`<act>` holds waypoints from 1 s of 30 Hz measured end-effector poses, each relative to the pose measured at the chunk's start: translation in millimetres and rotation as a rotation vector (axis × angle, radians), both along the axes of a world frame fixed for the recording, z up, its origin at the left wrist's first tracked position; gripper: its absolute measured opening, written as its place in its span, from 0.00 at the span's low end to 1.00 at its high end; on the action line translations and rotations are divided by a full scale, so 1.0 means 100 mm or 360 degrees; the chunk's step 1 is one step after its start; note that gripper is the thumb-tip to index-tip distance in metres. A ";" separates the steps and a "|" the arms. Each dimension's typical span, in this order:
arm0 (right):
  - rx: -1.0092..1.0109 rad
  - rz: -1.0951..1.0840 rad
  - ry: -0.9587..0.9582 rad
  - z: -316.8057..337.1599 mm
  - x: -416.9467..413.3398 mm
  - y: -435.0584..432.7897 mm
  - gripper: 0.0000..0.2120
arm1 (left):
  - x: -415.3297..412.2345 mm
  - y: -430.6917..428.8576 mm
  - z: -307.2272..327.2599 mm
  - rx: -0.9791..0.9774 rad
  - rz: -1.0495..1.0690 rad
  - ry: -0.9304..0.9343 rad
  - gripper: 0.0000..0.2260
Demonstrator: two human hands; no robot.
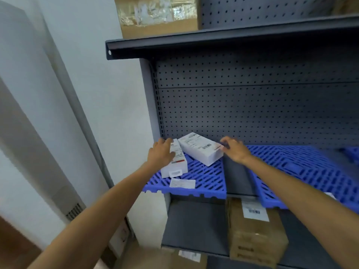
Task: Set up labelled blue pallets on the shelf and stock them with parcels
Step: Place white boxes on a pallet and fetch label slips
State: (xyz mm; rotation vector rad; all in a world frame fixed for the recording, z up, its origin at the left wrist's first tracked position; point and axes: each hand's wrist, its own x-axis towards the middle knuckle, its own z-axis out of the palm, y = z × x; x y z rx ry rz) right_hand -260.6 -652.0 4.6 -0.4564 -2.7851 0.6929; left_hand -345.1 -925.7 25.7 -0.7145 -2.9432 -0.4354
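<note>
As both lie on the left blue pallet, the left parcel is held by curled fingers of the left hand and the right parcel is pinched at its corner by the right hand. Both are judged light and stiff; the long sides should be gripped.

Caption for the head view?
Left hand on the near parcel, right hand on the far parcel, both on a blue pallet.

Taped cardboard box up top, labelled brown carton below, white wall, vent grille
</note>
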 end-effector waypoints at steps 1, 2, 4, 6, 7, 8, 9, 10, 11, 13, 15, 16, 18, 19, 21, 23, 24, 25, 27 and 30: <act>0.0119 0.0019 -0.0072 0.06 0.13 0.02 0.13 | 0.05 0.11 0.06 -0.0063 -0.0120 0.0063 0.20; 0.0232 0.0030 -0.0152 0.10 0.27 0.05 0.12 | 0.11 0.24 0.11 -0.0110 -0.0227 0.0090 0.17; 0.0516 0.0021 -0.0325 0.19 0.57 0.09 0.13 | 0.30 0.56 0.17 -0.0177 -0.0415 0.0112 0.12; 0.0839 -0.0006 -0.0405 0.27 0.91 0.18 0.15 | 0.55 0.92 0.18 -0.0247 -0.0563 0.0180 0.11; 0.0955 -0.0031 -0.0427 0.30 1.08 0.25 0.15 | 0.69 1.09 0.18 -0.0285 -0.0623 0.0234 0.11; 0.1018 -0.0055 -0.0445 0.32 1.25 0.35 0.15 | 0.81 1.27 0.18 -0.0322 -0.0686 0.0292 0.12; 0.1032 -0.0087 -0.0463 0.34 1.44 0.46 0.15 | 0.95 1.45 0.19 -0.0348 -0.0757 0.0352 0.12; 0.1025 -0.0130 -0.0480 0.36 1.62 0.59 0.14 | 1.09 1.63 0.20 -0.0361 -0.0823 0.0406 0.12; 0.1016 -0.0188 -0.0492 0.37 1.83 0.73 0.14 | 1.23 1.81 0.22 -0.0360 -0.0884 0.0448 0.12; 0.1003 -0.0325 -0.0498 0.39 2.25 1.01 0.12 | 1.52 2.16 0.26 -0.0332 -0.1000 0.0483 0.11; 0.0973 -0.0471 -0.0504 0.40 2.72 1.31 0.12 | 1.85 2.54 0.28 -0.0304 -0.1123 0.0494 0.11; 0.0959 -0.0539 -0.0523 0.40 2.96 1.46 0.12 | 2.02 2.74 0.29 -0.0291 -0.1179 0.0504 0.10; 0.0936 -0.0651 -0.0566 0.41 3.49 1.73 0.13 | 2.42 3.15 0.30 -0.0254 -0.1280 0.0521 0.10; 0.0922 -0.0702 -0.0573 0.42 3.78 1.85 0.13 | 2.66 3.35 0.31 -0.0231 -0.1324 0.0516 0.10; 0.0903 -0.0799 -0.0575 0.43 4.36 2.12 0.11 | 3.17 3.77 0.30 -0.0187 -0.1419 0.0509 0.10; 0.0882 -0.0903 -0.0587 0.45 4.94 2.34 0.12 | 3.70 4.18 0.28 -0.0129 -0.1510 0.0519 0.09; 0.0875 -0.0956 -0.0604 0.46 5.24 2.44 0.14 | 3.97 4.38 0.27 -0.0096 -0.1552 0.0517 0.09; 0.0865 -0.1006 -0.0625 0.46 5.54 2.53 0.15 | 4.24 4.56 0.25 -0.0065 -0.1598 0.0504 0.09; 0.0834 -0.1098 -0.0652 0.44 6.11 2.70 0.15 | 4.79 4.92 0.20 -0.0019 -0.1701 0.0465 0.09; 0.0782 -0.1237 -0.0711 0.41 6.88 2.98 0.14 | 5.55 5.39 0.12 -0.0003 -0.1849 0.0439 0.08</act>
